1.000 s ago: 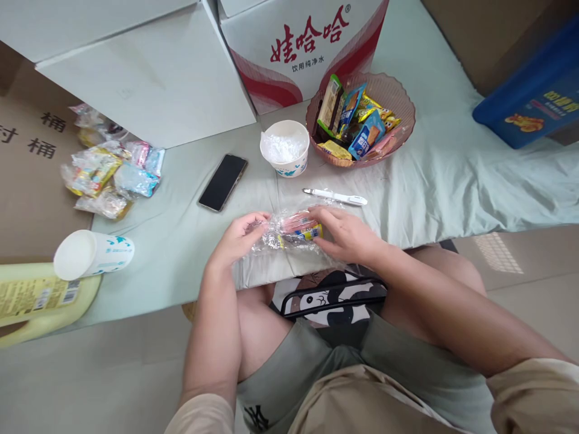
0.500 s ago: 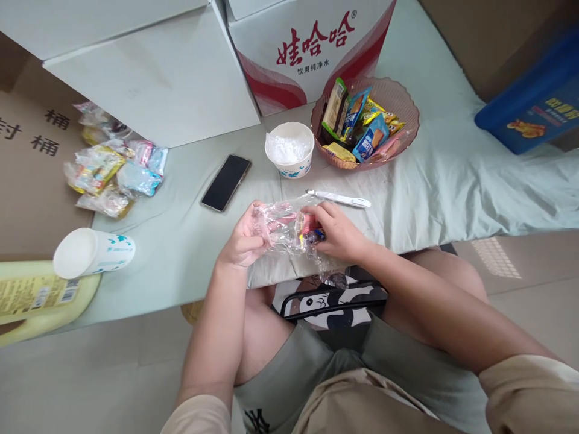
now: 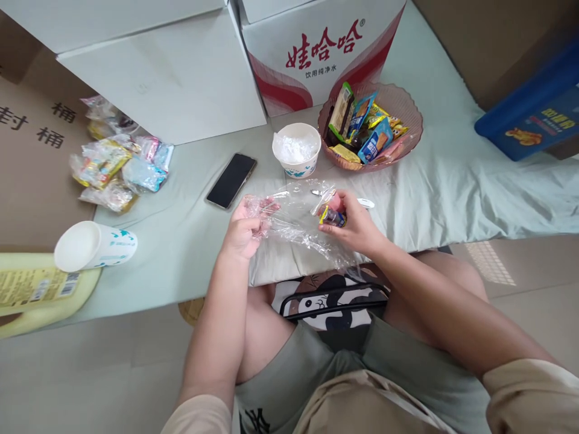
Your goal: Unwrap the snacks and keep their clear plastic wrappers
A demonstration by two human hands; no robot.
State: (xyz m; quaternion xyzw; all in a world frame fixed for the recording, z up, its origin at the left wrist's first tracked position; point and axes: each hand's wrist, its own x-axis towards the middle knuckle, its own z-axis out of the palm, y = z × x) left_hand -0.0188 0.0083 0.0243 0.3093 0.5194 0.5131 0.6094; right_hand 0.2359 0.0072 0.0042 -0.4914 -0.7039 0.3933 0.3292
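My left hand (image 3: pixel 243 232) is closed on one side of a clear plastic wrap (image 3: pixel 296 220), which stretches across toward my right hand. My right hand (image 3: pixel 357 226) grips small packaged snacks (image 3: pixel 333 211), one pink and one dark with yellow and blue. The wrap's far edge lies beside those snacks, and its lower right part hangs near the table's front edge. Partly behind my right hand, a white craft knife (image 3: pixel 365 204) rests on the cloth. Beyond the wrap stands a paper cup (image 3: pixel 296 169) holding crumpled clear plastic.
A pink glass bowl (image 3: pixel 414 132) of wrapped snacks sits before a white carton (image 3: pixel 316 60). A phone (image 3: pixel 231 181) lies left of the cup. Farther left are several bagged snacks (image 3: pixel 122 166), a tipped paper cup (image 3: pixel 113 244) and a yellow jug (image 3: pixel 49 295). A blue container (image 3: pixel 529 120) stands right.
My right hand has moved right with the snacks, away from my left hand. The plastic wrap is now spread wider between them. The view has shifted slightly.
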